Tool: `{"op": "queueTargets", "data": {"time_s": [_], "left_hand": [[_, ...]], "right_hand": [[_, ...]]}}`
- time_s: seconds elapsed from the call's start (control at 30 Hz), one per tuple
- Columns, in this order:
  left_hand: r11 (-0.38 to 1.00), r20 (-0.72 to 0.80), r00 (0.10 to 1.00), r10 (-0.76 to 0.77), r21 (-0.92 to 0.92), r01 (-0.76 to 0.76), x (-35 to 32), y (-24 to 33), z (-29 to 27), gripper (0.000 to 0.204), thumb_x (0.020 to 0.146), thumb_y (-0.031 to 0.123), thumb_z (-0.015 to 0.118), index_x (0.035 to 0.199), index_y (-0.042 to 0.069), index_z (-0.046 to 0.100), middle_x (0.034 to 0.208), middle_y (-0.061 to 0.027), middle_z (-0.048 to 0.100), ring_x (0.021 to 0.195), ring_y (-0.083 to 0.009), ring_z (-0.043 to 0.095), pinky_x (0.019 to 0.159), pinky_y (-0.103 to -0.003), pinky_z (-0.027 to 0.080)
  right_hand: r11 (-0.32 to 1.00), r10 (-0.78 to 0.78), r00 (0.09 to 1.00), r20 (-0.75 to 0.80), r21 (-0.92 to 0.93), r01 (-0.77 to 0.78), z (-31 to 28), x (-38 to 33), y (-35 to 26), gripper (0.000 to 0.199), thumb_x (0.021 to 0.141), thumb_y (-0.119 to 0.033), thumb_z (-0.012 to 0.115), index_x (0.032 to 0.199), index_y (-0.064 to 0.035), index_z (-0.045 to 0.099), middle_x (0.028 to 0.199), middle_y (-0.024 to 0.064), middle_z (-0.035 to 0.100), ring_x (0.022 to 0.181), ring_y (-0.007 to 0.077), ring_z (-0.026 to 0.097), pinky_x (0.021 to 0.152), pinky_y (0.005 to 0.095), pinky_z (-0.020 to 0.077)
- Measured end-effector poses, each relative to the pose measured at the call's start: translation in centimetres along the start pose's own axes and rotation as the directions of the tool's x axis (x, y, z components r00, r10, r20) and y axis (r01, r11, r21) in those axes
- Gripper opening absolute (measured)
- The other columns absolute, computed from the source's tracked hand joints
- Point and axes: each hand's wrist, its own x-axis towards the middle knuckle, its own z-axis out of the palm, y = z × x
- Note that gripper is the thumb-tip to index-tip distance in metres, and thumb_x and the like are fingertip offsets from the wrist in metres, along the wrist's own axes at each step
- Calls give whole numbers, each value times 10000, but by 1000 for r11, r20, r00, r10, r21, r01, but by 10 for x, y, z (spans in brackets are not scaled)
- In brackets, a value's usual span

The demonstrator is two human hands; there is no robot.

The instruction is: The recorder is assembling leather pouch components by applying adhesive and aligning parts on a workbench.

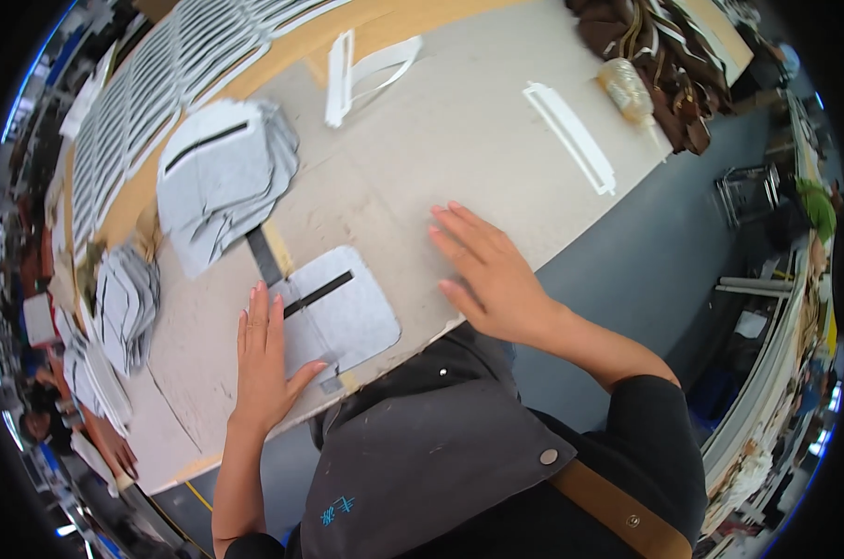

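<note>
A light grey fabric panel (359, 312) with rounded corners and a black strip (324, 291) across it lies flat near the table's front edge. My left hand (264, 354) rests over the panel's left side, fingers stretched out and thumb apart. To the right of the panel, my right hand (487, 270) is over the bare table, its fingers spread and nothing in it. Beyond my left hand stands a stack of similar grey panels (226, 177), the top one with a black-edged slot.
Rows of white strips (175, 84) cover the far left. White slotted pieces (571, 138) lie farther back, near a clear plastic-wrapped roll (625, 91) and dark brown material (664, 56). More grey pieces (127, 303) sit at the left. The table (403, 177) drops off at its right edge.
</note>
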Motion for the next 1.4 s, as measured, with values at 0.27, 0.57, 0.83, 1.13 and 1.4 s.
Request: {"op": "queueTargets", "data": {"time_s": [0.27,0.57,0.83,1.13,1.4], "left_hand": [[803,-260,799,542,-122,-584,171,122,34,455,819,87,705,1237,-39,578,1291,-186,537,1188,-363,503,991,-435,425],[672,-314,699,643,-206,-711,270,234,93,322,792,54,728,1092,-36,653,972,-117,563,921,-289,506,809,-385,444],[665,-346,661,666,-128,-736,282,246,107,344,737,115,793,1020,-27,658,885,-92,516,847,-271,472,748,-380,414],[637,-347,614,709,-58,-769,283,248,109,394,693,201,822,959,-14,625,912,-102,507,865,-281,475,729,-382,410],[643,-378,610,697,-49,-764,284,255,111,367,661,199,829,895,9,619,886,-91,506,861,-279,478,727,-386,395]], "right_hand": [[515,779,572,-255,781,-353,-58,-78,98,324,1007,-131,503,1267,45,587,909,73,654,721,129,588,644,251,489],[-11,873,456,174,941,-338,-92,-97,116,375,1018,-174,471,1324,26,554,776,11,596,603,79,483,536,227,376],[-171,783,558,274,958,-232,-96,-100,124,367,1019,-181,460,1289,45,563,769,29,586,576,92,469,509,232,363],[-244,749,591,298,955,-172,-108,-97,122,440,1031,-176,416,1376,97,394,728,83,589,515,108,426,471,247,338],[-522,653,687,320,847,102,-93,-107,146,331,1017,-138,424,1228,100,516,733,84,588,497,96,410,438,227,330]]}}
